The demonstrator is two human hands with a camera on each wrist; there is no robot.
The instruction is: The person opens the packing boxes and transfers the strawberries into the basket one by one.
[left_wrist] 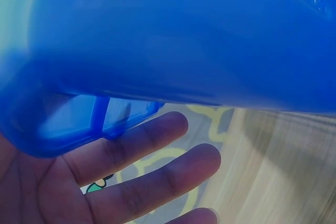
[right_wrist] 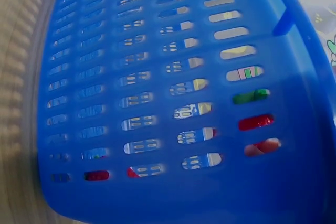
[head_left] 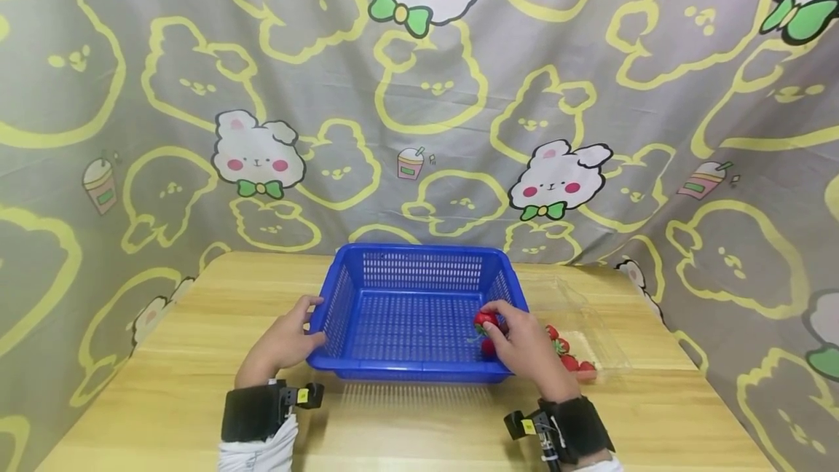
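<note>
A blue slotted plastic basket (head_left: 419,366) stands on the wooden table. At its left rim is my left hand (head_left: 282,344); in the left wrist view its fingers (left_wrist: 157,182) are extended loosely beneath the rim. Over the basket's right front corner, my right hand (head_left: 527,344) pinches a red strawberry (head_left: 483,320) between thumb and fingers. Just below it, another strawberry (head_left: 488,347) lies in the basket. Through the slots in the right wrist view, I see bits of red strawberry (right_wrist: 256,122) and a fingertip (right_wrist: 262,147); the wall hides the rest.
Right of the basket sits a clear plastic box (head_left: 606,344) with several strawberries (head_left: 569,363), partly behind my right hand. A grey curtain (head_left: 446,122) with cartoon prints hangs behind and beside the wooden table (head_left: 177,377).
</note>
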